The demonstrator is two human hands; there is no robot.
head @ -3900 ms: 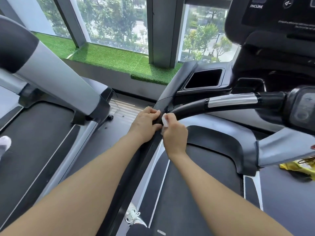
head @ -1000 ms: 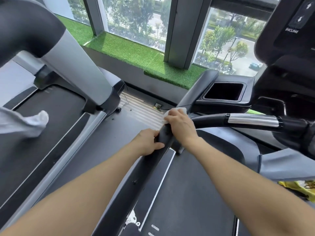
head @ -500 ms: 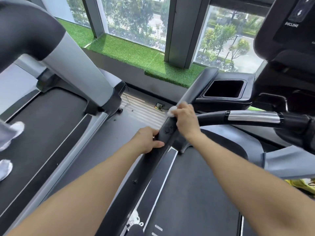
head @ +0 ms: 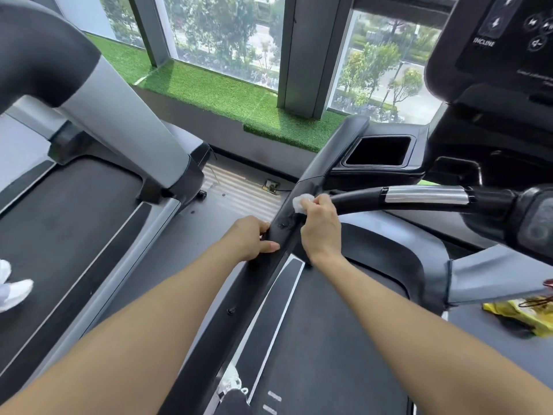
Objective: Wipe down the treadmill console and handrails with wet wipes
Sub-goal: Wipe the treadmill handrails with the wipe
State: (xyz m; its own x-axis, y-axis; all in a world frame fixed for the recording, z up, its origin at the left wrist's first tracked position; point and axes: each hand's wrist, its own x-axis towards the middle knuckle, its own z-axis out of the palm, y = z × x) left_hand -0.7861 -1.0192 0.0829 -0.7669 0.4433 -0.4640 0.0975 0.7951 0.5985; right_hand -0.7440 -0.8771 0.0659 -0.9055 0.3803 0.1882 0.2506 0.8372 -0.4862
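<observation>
Wet wipe (head: 300, 203) bunched small, soft and limp, pinched in right hand (head: 321, 232) against black side handrail (head: 263, 265) near its console end; best pressed flat; left hand (head: 250, 238) curled round rail below; hard, smooth plastic; window (head: 227, 37) and artificial grass sill (head: 224, 97) beyond.

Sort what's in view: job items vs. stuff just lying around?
Job:
- wet wipe, held in right hand
- side handrail, gripped by left hand
- front handlebar
- console

Lying about:
- yellow packet
- neighbouring treadmill
- fake grass ledge
</observation>
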